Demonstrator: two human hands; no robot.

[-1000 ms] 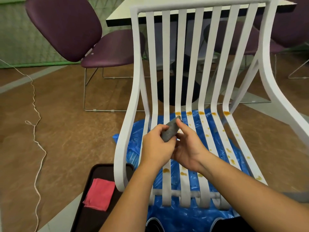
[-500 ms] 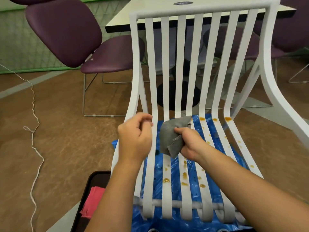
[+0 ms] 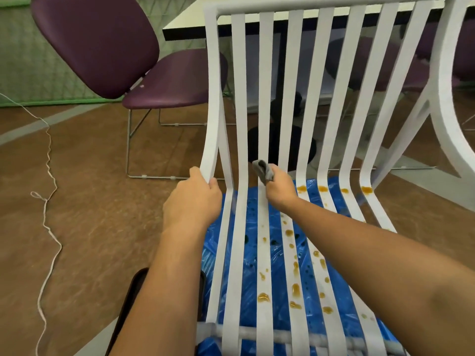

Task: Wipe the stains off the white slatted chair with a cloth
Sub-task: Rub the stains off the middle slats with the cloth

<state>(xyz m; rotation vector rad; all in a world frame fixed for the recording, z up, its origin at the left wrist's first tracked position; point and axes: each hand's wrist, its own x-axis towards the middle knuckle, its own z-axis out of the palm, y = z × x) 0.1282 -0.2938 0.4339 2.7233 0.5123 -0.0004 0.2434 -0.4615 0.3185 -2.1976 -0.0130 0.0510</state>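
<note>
Hands at work on a white slatted chair (image 3: 266,73), seen from above by the person wearing the camera. The left hand (image 3: 192,199) curls its fingers and thumb round the chair's left side rail where seat meets back. The right hand (image 3: 281,187) is closed in a fist round a grey cloth (image 3: 263,170), held against a slat at the same bend, with the cloth's end poking out above the knuckles. Orange-brown stains (image 3: 263,298) dot the seat slats to the right.

A dark tray (image 3: 128,299) lies on the floor at lower left; the left forearm hides its contents. A blue plastic sheet (image 3: 253,265) is spread under the chair. Behind stand a purple chair (image 3: 115,47) and a white-topped table (image 3: 190,24). A white cord (image 3: 48,201) trails across the brown floor at left.
</note>
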